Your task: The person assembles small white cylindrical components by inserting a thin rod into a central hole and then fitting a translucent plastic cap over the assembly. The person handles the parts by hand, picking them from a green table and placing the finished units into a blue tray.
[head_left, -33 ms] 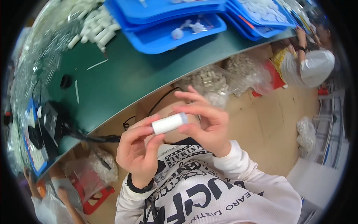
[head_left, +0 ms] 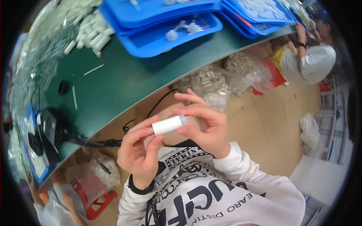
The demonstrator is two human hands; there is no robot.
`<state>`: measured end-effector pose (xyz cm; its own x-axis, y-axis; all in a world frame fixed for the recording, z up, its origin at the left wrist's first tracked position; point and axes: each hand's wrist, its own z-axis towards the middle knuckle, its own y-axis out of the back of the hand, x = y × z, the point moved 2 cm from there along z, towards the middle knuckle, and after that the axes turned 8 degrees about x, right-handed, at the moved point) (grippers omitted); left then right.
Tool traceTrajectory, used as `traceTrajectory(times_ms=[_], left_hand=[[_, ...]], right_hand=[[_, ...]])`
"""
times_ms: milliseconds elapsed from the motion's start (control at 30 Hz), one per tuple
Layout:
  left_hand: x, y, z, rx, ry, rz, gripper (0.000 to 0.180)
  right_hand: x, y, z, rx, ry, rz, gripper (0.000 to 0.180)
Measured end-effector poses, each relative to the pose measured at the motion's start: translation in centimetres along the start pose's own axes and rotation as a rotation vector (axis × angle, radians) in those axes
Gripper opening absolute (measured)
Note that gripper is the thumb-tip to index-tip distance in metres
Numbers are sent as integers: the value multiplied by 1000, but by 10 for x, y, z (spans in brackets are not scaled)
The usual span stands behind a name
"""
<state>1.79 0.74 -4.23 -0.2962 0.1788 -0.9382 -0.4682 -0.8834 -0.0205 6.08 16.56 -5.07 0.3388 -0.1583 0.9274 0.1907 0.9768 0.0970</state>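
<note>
A short white cylinder (head_left: 167, 125) with a translucent bluish end is held level above my lap, in front of the table edge. My left hand (head_left: 140, 155) pinches its plain white end between thumb and fingers. At the translucent end, my right hand (head_left: 208, 127) has its thumb below and index finger above, with the other fingers spread upward. The fingertips hide part of both ends.
Blue trays (head_left: 147, 51) with small white parts stand on the green table (head_left: 124, 71), near a pile of white cylinders (head_left: 92, 35). Bags of white pieces (head_left: 209, 84) lie beyond the table edge. A black device (head_left: 51, 126) with a cable is at left. Co-workers (head_left: 315, 66) sit on both sides.
The view has shifted slightly, so the trays and table sit a little further left. Both hands keep the same hold on the white cylinder.
</note>
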Motion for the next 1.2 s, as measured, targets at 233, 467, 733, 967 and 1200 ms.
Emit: traceTrajectory(times_ms=[233,467,733,967,1200], left_hand=[[24,-19,12,430,286,416,38],[-65,-2,46,887,293,524,43],[-75,100,137,153,317,1314,26],[2,178,207,29,203,1436,30],[16,89,230,415,229,1336,26]], right_hand=[[-76,71,-33,-310,-405,-38,24],[-307,191,-66,-218,-941,-948,36],[-258,153,-27,-236,-824,-1272,30],[-198,106,-5,-392,-483,-835,16],[-161,94,-34,-442,-478,-526,14]])
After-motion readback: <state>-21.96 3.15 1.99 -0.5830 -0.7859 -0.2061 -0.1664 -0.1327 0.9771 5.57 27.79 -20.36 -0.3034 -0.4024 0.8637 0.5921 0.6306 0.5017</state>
